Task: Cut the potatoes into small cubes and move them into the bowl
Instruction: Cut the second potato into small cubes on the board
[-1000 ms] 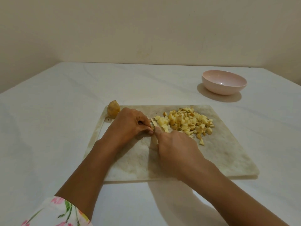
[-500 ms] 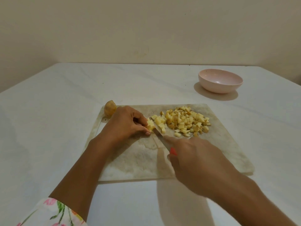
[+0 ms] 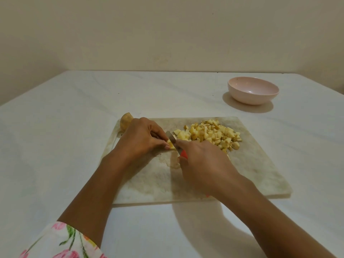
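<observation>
Head view.
- Left hand [image 3: 141, 136]: fingers curled, pinching potato strip [image 3: 170, 144] at fingertips.
- Right hand [image 3: 202, 164]: clamped round knife [image 3: 172, 137], blade against strip just off left fingertips.
- Strip: small, firm, wet, likely slippery. Hold low, tips tucked back from blade.
- Cubes [image 3: 210, 135]: heaped just past blade, light, loose, apt to scatter.
- Uncut potato [image 3: 126, 121]: behind left knuckles, at board [image 3: 251, 164] corner.
- Bowl [image 3: 253, 93]: well beyond right fingers, no cubes in it. Table [image 3: 186, 101] between gives room to carry.

Cutting board [image 3: 251, 170] on tabletop [image 3: 55, 146]; potato cubes [image 3: 212, 135] on board's far right; whole potato [image 3: 125, 121] at far-left corner; bowl [image 3: 253, 93] behind, right.
</observation>
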